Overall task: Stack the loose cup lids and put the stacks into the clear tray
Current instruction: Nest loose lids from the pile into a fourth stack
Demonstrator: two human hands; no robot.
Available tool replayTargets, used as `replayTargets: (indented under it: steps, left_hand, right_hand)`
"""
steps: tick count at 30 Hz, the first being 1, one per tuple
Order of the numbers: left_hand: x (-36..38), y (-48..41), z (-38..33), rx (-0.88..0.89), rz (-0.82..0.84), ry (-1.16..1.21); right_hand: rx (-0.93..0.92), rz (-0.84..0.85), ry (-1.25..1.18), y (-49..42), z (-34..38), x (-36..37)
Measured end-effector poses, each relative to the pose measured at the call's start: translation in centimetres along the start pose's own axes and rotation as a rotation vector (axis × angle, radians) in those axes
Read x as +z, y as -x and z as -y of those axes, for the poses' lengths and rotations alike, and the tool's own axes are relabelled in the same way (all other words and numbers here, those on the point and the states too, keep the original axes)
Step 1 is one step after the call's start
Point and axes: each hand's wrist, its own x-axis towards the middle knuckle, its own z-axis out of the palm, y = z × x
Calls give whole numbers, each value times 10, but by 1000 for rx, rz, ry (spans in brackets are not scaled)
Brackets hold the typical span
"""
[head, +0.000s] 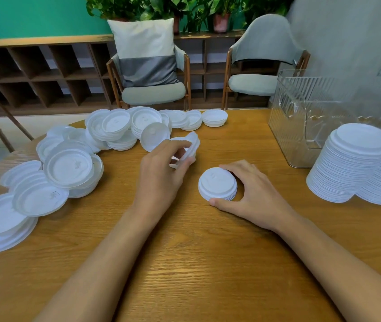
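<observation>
Loose white cup lids (68,168) lie scattered across the left and far side of the wooden table (184,263). My left hand (161,173) grips a few tilted lids (191,145) just above the table's middle. My right hand (252,194) curls its thumb and fingers round a short stack of lids (217,183) standing on the table. Two tall stacks of lids (352,163) stand at the right, in front of the clear tray (301,126). I cannot tell whether anything lies in the tray.
Two grey chairs (154,89) stand beyond the table's far edge, one with a cushion. Behind them runs a low wooden shelf (33,73) with potted plants on it. Bare wood fills the near half of the table.
</observation>
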Motion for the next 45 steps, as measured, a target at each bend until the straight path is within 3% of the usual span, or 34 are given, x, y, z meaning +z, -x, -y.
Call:
replayTargets:
  steps: [5,10,15,23,28,45]
  left_hand:
    - [1,2,-20,-210,7,265]
    - [8,4,-18,-438,199,419]
    - [12,11,-16,-315,284,145]
    - [13,14,-13,-218,337,-13]
    - [14,14,-15,-155,392,34]
    - [21,19,-13,-248,378,81]
  right_hand:
    - [13,-34,-14,-2,-1,1]
    - [-8,-48,-65,-2,-4,3]
    - [-5,-47,-59,-3,-5,4]
    - [-5,-54,-46,-1,-4,4]
    - [5,-43,-60,-1,-2,2]
    - [60,47,-4,-2,2,-3]
